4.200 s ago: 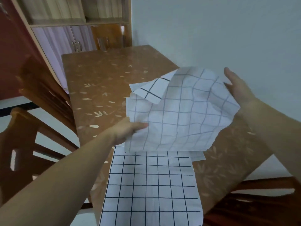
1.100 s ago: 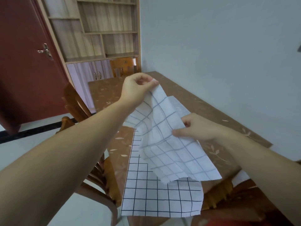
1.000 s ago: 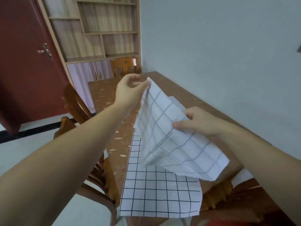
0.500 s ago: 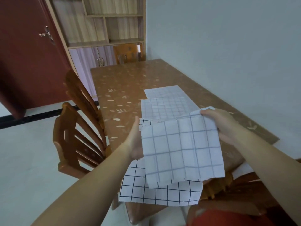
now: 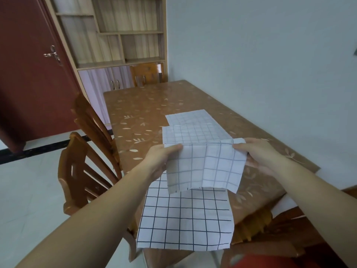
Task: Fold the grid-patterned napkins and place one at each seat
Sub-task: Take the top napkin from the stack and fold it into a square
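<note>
- Held napkin (image 5: 204, 167): folded over with the crease uppermost, hanging clear above the table (image 5: 139, 105). It serves as dial centre, with 12 o'clock pointing away from the wearer.
- Left hand (image 5: 162, 157), at 9 o'clock: thumb and fingers pinch the upper left corner of the fold.
- Right hand (image 5: 258, 155), at 3 o'clock: fingers curl round the upper right corner, and the top edge is stretched between the two hands.
- Flat napkin (image 5: 185, 219), at 6 o'clock: spread open, appearing to overhang the table's near edge.
- Overlapping napkins (image 5: 193, 130), at 12 o'clock: two sheets lying flat on the table, one partly over the other.
- Side chairs (image 5: 87, 151), at 9 o'clock, and far chair (image 5: 146, 74), at 11 o'clock: these mark the seats.
- Step in hand, as judged: folding. One fold looks made, and no napkin yet lies at a seat.
- Next move, as judged: bring the two held corners together to halve the napkin again, edges matched and layers kept from slipping, then lay it before a chair.
</note>
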